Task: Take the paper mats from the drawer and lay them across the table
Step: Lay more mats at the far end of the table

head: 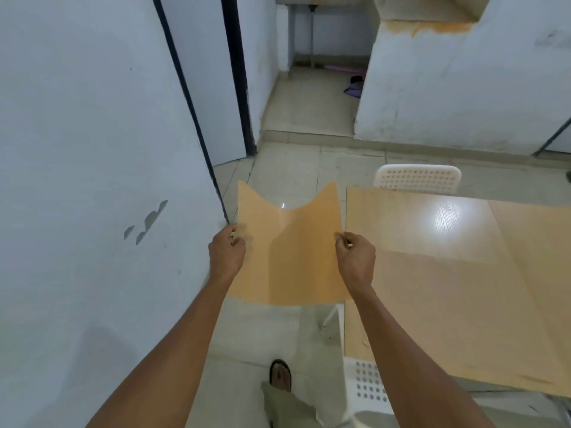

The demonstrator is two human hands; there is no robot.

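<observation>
A tan paper mat (290, 254) hangs in the air in front of me, over the tiled floor just left of the table. My left hand (227, 250) pinches its left edge and my right hand (355, 257) pinches its right edge. The sheet sags in the middle, so its far edge dips into a curve. The light wooden table (432, 230) lies to the right, and another mat (537, 273) of the same colour lies flat on its right part. No drawer is in view.
A white perforated chair (417, 179) stands at the table's far side and another white chair (367, 387) at its near side. A white wall (92, 149) with a dark door frame rises on the left. My sandalled foot (281, 375) stands on the floor below.
</observation>
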